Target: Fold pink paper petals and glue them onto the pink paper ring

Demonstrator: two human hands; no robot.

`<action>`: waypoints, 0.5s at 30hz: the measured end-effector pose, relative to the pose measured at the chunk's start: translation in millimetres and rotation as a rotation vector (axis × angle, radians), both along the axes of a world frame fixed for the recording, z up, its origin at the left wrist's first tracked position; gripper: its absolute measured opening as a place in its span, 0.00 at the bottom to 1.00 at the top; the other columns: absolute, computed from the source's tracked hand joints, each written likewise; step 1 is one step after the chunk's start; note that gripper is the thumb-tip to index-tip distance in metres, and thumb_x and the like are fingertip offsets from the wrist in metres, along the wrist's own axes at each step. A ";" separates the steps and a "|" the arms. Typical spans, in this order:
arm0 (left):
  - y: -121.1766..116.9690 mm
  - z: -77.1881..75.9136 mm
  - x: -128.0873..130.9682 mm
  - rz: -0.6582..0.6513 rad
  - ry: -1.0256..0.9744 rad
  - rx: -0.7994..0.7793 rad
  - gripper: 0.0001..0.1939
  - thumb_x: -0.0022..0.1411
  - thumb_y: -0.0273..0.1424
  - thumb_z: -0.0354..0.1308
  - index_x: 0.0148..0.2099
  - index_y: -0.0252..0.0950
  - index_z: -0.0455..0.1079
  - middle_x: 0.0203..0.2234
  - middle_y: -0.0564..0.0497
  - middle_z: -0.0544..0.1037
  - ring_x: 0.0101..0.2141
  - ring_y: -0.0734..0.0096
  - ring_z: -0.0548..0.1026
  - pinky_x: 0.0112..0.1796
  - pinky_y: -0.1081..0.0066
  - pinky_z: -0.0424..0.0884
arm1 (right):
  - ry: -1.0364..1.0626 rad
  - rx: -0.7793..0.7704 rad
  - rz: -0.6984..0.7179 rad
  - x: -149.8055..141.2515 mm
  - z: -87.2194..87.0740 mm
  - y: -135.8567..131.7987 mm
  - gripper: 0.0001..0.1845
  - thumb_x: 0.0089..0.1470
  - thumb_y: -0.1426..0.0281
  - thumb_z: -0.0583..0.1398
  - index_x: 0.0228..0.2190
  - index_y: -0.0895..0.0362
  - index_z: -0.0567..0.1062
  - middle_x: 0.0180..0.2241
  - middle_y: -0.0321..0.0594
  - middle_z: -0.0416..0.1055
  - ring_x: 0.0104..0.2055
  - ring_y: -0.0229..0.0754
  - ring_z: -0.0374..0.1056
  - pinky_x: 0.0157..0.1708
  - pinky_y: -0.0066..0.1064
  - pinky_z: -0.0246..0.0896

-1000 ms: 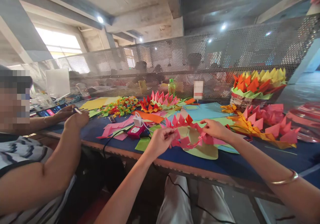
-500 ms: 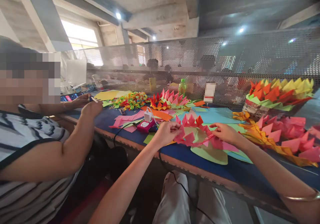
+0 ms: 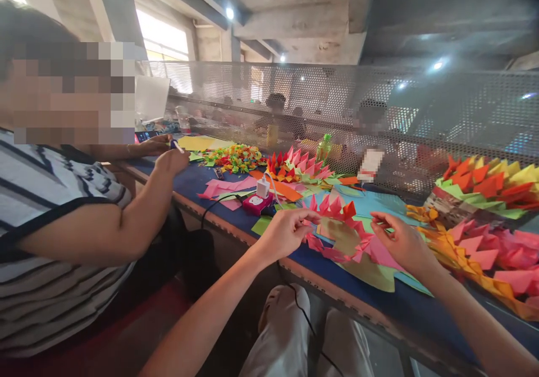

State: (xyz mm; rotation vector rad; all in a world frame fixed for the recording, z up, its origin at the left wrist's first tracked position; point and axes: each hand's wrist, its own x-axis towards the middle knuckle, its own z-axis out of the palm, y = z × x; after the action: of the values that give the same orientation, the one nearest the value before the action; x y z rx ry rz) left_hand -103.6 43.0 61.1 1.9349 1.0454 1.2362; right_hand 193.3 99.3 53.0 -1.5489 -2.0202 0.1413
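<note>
A ring of pink and red folded-paper points (image 3: 357,241) is at the table's near side, above green and pink paper sheets. At its left edge is my left hand (image 3: 288,234), the fingers closed in a pinch on the ring; the fingertips hide the part they grip. My right hand (image 3: 400,242) is just off the ring's right side, fingers bent and parted, with nothing visible in them. Under the ring lies a green paper sheet (image 3: 374,276), with a pink paper strip (image 3: 384,253) near my right fingers.
A magenta power socket (image 3: 257,204) with a white charger (image 3: 263,187) is left of the ring. Folded-paper flowers (image 3: 297,166) and a green bottle (image 3: 324,146) stand behind. More folded paper (image 3: 475,242) fills the right. A co-worker's hand (image 3: 172,160) works at left. A perforated screen (image 3: 219,107) backs the table.
The view has turned left and tilted. My right hand has let go of the ring's right side and drawn away from it. My left hand stays at the left edge.
</note>
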 end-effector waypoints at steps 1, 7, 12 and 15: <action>-3.8 -0.6 -2.0 0.029 -0.029 0.014 0.15 0.60 0.24 0.53 0.48 0.36 0.74 0.37 0.49 0.80 0.25 0.76 0.72 0.29 0.78 0.67 | -0.001 0.012 0.025 -5.4 3.2 -6.5 0.21 0.57 0.58 0.53 0.49 0.55 0.70 0.47 0.45 0.73 0.46 0.49 0.70 0.44 0.38 0.65; -26.9 -18.3 -9.8 0.241 -0.106 -0.004 0.09 0.60 0.26 0.56 0.41 0.35 0.76 0.34 0.49 0.80 0.24 0.75 0.72 0.27 0.78 0.65 | -0.012 -0.041 0.306 -42.2 23.9 -50.0 0.19 0.60 0.54 0.52 0.47 0.48 0.71 0.50 0.38 0.71 0.52 0.47 0.66 0.50 0.37 0.61; -41.3 -41.0 -11.6 0.269 -0.141 -0.083 0.09 0.62 0.29 0.55 0.40 0.35 0.76 0.30 0.49 0.80 0.27 0.72 0.73 0.28 0.77 0.64 | -0.161 -0.045 0.369 -60.4 9.8 -64.4 0.30 0.48 0.54 0.65 0.51 0.48 0.69 0.52 0.40 0.70 0.53 0.53 0.65 0.50 0.44 0.61; -42.5 -48.3 -9.2 0.218 -0.254 -0.194 0.10 0.62 0.29 0.54 0.40 0.33 0.76 0.31 0.47 0.80 0.28 0.70 0.74 0.28 0.76 0.67 | -0.126 0.004 0.368 -67.1 -11.0 -56.2 0.19 0.50 0.59 0.64 0.44 0.50 0.75 0.45 0.41 0.75 0.48 0.53 0.69 0.49 0.46 0.61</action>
State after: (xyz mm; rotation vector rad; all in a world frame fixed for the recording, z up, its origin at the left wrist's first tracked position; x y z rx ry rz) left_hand -112.8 0.5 12.9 1.5043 1.2144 1.4002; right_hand 126.1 43.1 42.0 -1.1945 -2.3882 0.1853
